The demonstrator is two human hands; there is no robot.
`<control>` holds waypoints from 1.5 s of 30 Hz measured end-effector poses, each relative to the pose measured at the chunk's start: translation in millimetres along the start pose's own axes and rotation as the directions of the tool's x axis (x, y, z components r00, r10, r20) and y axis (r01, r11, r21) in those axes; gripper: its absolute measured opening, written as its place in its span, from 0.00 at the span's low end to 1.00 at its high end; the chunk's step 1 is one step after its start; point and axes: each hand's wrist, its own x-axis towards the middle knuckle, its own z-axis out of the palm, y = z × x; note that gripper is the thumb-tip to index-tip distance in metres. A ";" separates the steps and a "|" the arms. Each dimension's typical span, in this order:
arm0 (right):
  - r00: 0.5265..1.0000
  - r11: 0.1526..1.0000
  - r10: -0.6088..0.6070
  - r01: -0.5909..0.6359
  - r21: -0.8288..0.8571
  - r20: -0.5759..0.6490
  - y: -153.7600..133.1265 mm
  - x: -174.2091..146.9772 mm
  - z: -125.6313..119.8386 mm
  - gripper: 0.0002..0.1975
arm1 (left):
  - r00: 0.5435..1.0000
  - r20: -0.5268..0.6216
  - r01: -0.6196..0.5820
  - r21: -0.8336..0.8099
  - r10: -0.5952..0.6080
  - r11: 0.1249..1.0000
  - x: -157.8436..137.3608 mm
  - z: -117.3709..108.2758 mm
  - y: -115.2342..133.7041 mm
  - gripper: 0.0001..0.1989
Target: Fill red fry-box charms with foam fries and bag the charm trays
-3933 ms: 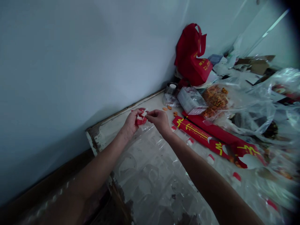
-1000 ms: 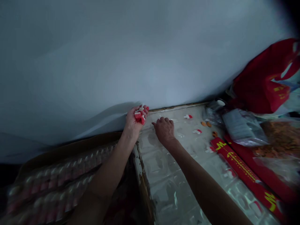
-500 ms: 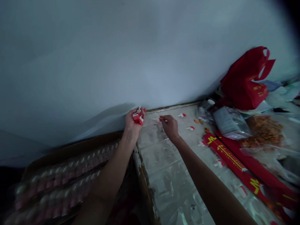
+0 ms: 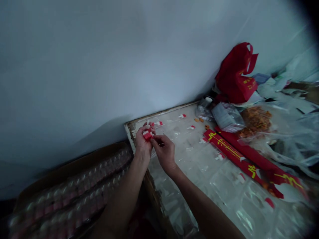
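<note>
My left hand (image 4: 142, 142) is palm up, its fingers curled round several small red-and-white pieces (image 4: 147, 134). The fingertips of my right hand (image 4: 164, 152) are pinched at the edge of that handful, on one of the red pieces. Below and right of both hands lie clear plastic moulded trays (image 4: 171, 196) on a pale table. Loose pieces of the same kind rest along the table: one red-and-white piece (image 4: 158, 123) just behind my hands, another (image 4: 182, 116) farther back, and several more down the right side.
Left of the table, an open carton (image 4: 82, 166) holds rows of clear-topped pink items. Red strips with yellow print (image 4: 231, 149) lie at the right. Behind them are a clear-wrapped pack (image 4: 228, 116), a bag of orange-brown food (image 4: 256, 121) and a red bag (image 4: 235, 74) against the wall.
My right hand has moved left from the table to the pieces in my left palm. A red-and-white piece lies where it was working. The view has turned to the right.
</note>
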 end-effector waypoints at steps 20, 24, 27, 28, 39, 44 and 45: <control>0.738 0.760 0.644 -0.584 -0.286 0.203 42.2 88.9 -97.5 0.11 | 0.995 -0.075 0.070 -0.014 -0.071 0.997 17.8 -8.2 42.6 0.13; 0.801 0.758 0.585 -0.483 -0.437 0.129 38.3 76.3 -83.1 0.13 | 0.994 -0.075 0.086 0.013 -0.085 0.996 17.3 -13.0 34.8 0.13; 0.911 0.685 0.408 -0.265 -0.679 0.056 34.6 73.2 -83.1 0.11 | 0.994 -0.064 0.086 0.020 -0.084 0.996 19.8 -18.8 33.1 0.13; 0.932 0.627 0.356 -0.188 -0.756 0.063 34.4 73.1 -84.3 0.11 | 0.995 -0.061 0.085 0.020 -0.084 0.996 20.8 -20.9 32.9 0.13; 0.722 0.751 0.654 -0.585 -0.306 0.227 39.3 84.1 -97.7 0.15 | 0.996 -0.045 0.083 0.058 -0.080 0.995 27.3 -30.6 32.6 0.13; 0.730 0.755 0.632 -0.504 -0.419 0.261 36.5 83.5 -88.3 0.15 | 0.996 -0.050 0.080 0.063 -0.077 0.995 28.3 -30.6 31.9 0.13; 0.773 0.745 0.592 -0.418 -0.520 0.227 35.6 82.6 -85.3 0.15 | 0.996 -0.046 0.081 0.060 -0.079 0.995 28.3 -30.6 31.9 0.13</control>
